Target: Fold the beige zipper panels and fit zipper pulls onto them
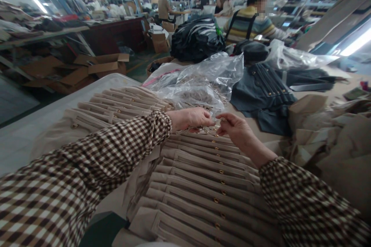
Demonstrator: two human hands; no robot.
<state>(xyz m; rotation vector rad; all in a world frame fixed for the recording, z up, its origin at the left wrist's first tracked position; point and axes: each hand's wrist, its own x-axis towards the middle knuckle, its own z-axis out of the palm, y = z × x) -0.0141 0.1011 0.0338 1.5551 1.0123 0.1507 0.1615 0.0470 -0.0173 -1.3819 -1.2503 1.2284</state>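
A long overlapping row of beige fabric pieces (pixel 199 175), each with a zipper-like slot and a small gold ring or pull, lies in front of me. Over its far end, my left hand (pixel 193 119) is closed around a few thin beige strips (pixel 189 129) with bits of metal on them. Close beside it, my right hand (pixel 236 131) pinches with thumb and forefinger; whatever is between the fingertips is too small to make out. A second row of beige pieces (pixel 116 104) lies beyond my left forearm.
Behind my hands lies a clear plastic bag (pixel 203 85) with beige strips inside. Dark blue pieces (pixel 262 88) lie at the right, near crumpled beige material (pixel 333 139). Cardboard boxes (pixel 75 71) stand on the floor at left. A person in a striped top (pixel 246 27) sits beyond the table.
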